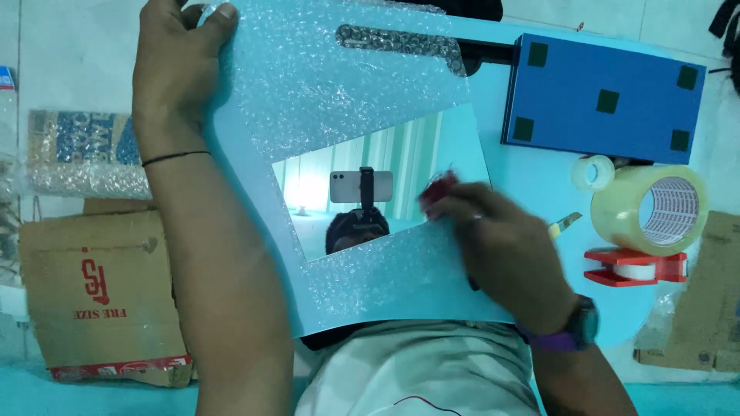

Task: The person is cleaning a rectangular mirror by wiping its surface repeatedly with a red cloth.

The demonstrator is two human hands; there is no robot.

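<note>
The left hand (181, 65) grips the top edge of a bubble-wrapped mirror (362, 177) while the right hand (501, 243), closed on something small and red (439, 189), presses its bare glass, above a crowded pale table (532, 181) with a blue box (605, 96) and tape rolls (651, 208) close at right.

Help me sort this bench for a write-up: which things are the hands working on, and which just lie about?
In hand:
left hand gripping the bubble-wrapped mirror
right hand with a small red thing, blurred

Lying about:
blue box
large tape roll
small tape roll
red tape dispenser
cardboard box
</note>
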